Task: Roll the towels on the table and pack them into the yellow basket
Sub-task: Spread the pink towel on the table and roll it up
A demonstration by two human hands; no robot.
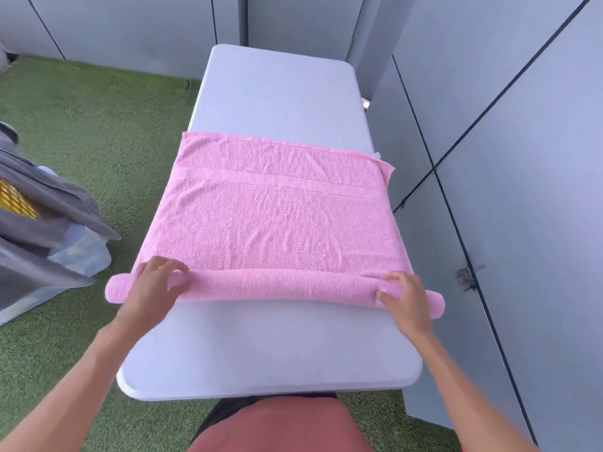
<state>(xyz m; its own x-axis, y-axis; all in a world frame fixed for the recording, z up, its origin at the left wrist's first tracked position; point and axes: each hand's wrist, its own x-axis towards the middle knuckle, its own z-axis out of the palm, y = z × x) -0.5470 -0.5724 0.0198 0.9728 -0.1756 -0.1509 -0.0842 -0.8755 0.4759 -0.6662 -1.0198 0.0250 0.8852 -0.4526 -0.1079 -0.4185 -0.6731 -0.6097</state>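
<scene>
Both hands rest on the pink towel's rolled near edge

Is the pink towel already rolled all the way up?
No: only the near edge of the pink towel is rolled, under the left hand and right hand; the rest lies flat.
</scene>
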